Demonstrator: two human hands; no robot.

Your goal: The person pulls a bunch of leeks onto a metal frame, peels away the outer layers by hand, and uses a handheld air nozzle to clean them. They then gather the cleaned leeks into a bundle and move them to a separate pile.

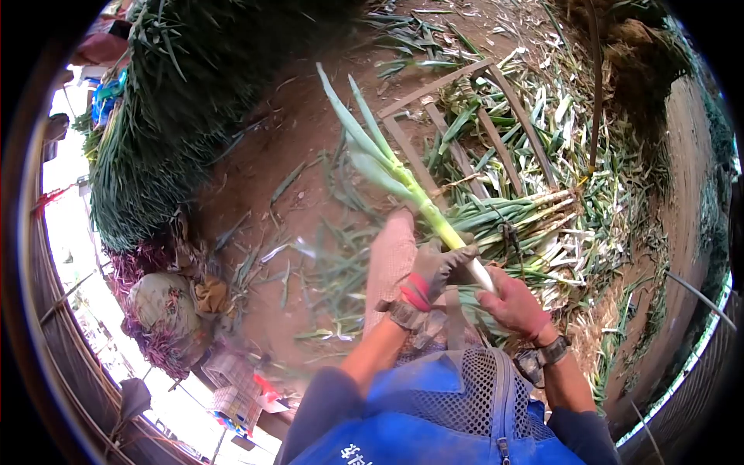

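A long green onion (434,215) slants across the middle, its green leaves up and to the left, its white stem end down and to the right. My left hand (435,267), in a dirty grey glove with a red band at the wrist, is closed round the pale stem. Just to its right, my right hand (514,307), in a reddish glove, grips the white lower end. Beyond my hands, a bundle of green onions (515,217) lies by a wooden frame (504,151).
At the upper left stands a big pile of green onions (147,155). Stripped leaves (573,132) litter the ground on the right. A stuffed sack (161,306) lies at the lower left. A thin upright pole (595,93) rises at the upper right.
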